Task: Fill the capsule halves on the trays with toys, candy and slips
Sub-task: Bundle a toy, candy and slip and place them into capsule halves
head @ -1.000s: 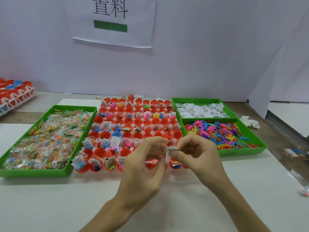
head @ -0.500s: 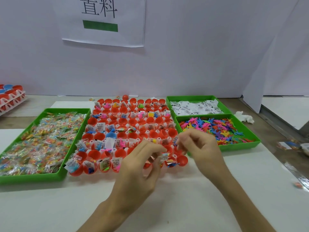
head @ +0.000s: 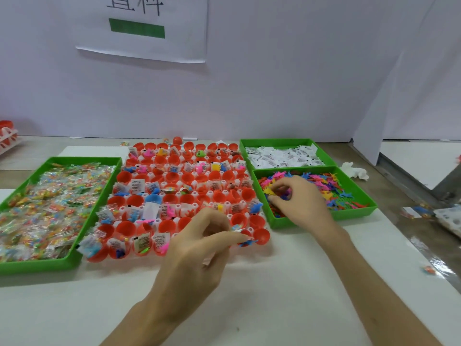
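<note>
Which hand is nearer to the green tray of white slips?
Right. The right hand grips toys in the toy tray directly in front of the slip tray; the left hand is farther off, over the near row of capsule halves.

Most capsule halves (head: 172, 176) are showing red, w/ one blue capsule half (head: 153, 198) sitting at 9 o'clock from centre of their tray (head: 179, 194), which is looking white. All 3 bins are reading bright green: candy bin (head: 74, 260) at 9 o'clock, holding clear packets (head: 50, 208) w/ multicolour specks; slips bin (head: 279, 141) at 1 o'clock, holding white slips (head: 282, 157) w/ black barcode print; toys bin (head: 354, 213) at 3 o'clock, mixing pink, blue, yellow, orange & green toys (head: 324, 183). At 12 o'clock, white sign (head: 174, 33) is carrying black chars & a green bar (head: 137, 28).
</note>
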### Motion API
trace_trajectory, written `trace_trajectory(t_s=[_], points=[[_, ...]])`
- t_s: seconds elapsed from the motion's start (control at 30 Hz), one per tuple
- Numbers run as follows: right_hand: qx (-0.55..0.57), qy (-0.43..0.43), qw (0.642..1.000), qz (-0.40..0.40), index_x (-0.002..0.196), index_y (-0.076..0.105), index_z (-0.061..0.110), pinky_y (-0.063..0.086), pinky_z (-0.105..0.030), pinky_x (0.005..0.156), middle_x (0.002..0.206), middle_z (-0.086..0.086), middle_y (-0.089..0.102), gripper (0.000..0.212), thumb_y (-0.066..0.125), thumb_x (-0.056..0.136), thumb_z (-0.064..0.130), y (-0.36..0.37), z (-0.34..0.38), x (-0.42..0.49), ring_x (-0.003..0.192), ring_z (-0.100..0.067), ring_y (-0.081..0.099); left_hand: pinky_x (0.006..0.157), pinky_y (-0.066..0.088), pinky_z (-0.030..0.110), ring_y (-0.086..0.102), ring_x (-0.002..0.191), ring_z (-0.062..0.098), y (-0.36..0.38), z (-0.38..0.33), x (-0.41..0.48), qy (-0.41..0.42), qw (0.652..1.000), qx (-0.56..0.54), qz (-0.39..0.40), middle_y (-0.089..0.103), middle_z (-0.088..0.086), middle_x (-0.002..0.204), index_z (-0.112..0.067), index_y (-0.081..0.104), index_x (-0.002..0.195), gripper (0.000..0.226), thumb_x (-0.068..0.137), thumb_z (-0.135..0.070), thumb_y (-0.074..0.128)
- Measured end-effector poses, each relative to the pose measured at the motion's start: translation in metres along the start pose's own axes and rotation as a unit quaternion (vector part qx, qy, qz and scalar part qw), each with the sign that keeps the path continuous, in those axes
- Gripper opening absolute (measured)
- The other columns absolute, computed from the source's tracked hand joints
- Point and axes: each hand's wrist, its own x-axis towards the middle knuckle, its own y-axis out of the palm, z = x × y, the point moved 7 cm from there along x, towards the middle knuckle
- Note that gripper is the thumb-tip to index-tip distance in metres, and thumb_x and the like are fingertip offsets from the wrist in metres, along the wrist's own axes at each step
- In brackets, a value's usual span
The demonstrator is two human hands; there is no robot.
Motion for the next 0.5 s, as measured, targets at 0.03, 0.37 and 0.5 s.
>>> trace_trajectory(t_s=[0.03, 0.37, 0.5], points=[[0.000, 0.000, 1.000, -0.008, 0.094, 0.070, 0.031, 0.051, -0.041, 0.088, 0.084, 0.018, 0.059, 0.015, 0.078, 0.082, 0.032, 0.001, 0.001, 0.001, 0.083, -0.010, 0.058, 0.069, 0.048, 0.016, 0.054, 0.088, 0.003, 0.000, 0.000, -0.001, 0.004, 1.000, 0.001, 0.000, 0.057, -0.002, 0.095, -0.011, 0.079, 0.096, 0.025, 0.079, 0.003, 0.066], [0.129, -0.036, 0.984, -0.116, 0.090, 0.074, 0.024, 0.044, -0.008, 0.065, 0.081, 0.014, 0.067, 0.008, 0.071, 0.091, 0.017, -0.016, -0.007, -0.015, 0.074, -0.004, 0.061, 0.070, 0.049, 0.016, 0.058, 0.091, 0.004, 0.003, 0.000, 0.000, -0.031, 0.999, -0.028, -0.014, 0.061, -0.004, 0.094, -0.015, 0.077, 0.103, 0.037, 0.078, 0.012, 0.074], [0.222, -0.060, 0.971, -0.071, 0.083, 0.073, 0.025, 0.047, -0.015, 0.064, 0.069, 0.013, 0.068, 0.017, 0.066, 0.096, 0.017, -0.019, 0.009, -0.020, 0.066, -0.005, 0.063, 0.073, 0.050, 0.016, 0.061, 0.091, 0.007, -0.001, 0.002, 0.002, -0.068, 0.994, -0.080, -0.038, 0.063, -0.011, 0.095, -0.024, 0.074, 0.103, 0.029, 0.086, -0.002, 0.067]])
